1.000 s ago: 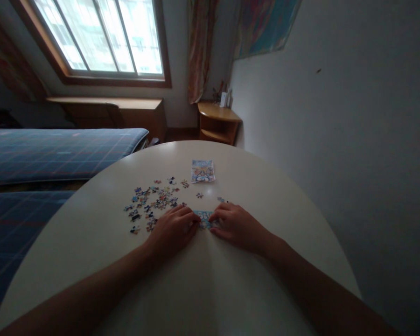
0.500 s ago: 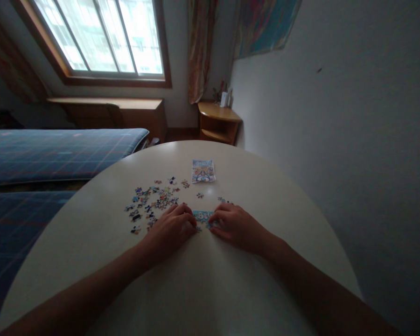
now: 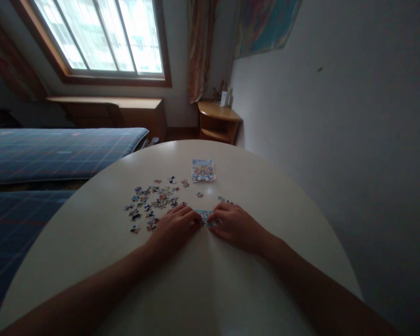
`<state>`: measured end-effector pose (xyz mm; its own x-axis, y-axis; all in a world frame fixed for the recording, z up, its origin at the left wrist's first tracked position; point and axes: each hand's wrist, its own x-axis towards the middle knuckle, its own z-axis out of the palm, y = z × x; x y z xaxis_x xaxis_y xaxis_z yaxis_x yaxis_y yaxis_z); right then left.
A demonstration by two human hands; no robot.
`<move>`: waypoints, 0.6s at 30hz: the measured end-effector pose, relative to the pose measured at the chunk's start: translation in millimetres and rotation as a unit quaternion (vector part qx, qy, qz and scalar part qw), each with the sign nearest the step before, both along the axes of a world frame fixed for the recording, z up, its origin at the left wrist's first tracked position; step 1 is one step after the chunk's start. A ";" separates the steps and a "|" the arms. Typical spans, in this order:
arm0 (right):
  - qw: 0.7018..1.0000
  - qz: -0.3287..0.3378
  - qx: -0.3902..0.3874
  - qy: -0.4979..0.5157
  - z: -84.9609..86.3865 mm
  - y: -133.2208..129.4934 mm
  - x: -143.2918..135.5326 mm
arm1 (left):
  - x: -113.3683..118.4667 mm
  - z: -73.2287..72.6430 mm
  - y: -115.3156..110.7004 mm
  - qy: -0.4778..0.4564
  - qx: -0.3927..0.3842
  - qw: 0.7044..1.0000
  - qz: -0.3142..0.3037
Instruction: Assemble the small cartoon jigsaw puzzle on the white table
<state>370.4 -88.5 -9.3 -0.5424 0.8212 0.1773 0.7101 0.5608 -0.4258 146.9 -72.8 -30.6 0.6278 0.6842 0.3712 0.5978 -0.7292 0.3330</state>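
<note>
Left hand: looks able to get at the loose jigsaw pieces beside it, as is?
Likely yes: the left hand is right beside the loose jigsaw pieces, nothing visible between, though its fingers are at the blue jigsaw strip.

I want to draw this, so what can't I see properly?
All in the head view:
- Blue puzzle strip: ends hidden by the left hand and right hand.
- Loose pieces: their pictures are too small and blurred.
- Picture sheet: small print too blurred to read.
- Wall poster: cut off by the top edge.
</note>
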 end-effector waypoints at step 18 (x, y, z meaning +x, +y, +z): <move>1.000 0.001 0.017 -0.002 -1.3 1.8 -1.5 | 3.1 -0.6 -2.8 0.016 0.018 1.000 0.007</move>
<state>369.0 -86.7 -10.6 -0.5448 0.8137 0.2025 0.7111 0.5763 -0.4028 150.1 -75.7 -31.2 0.6292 0.6803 0.3758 0.6184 -0.7311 0.2882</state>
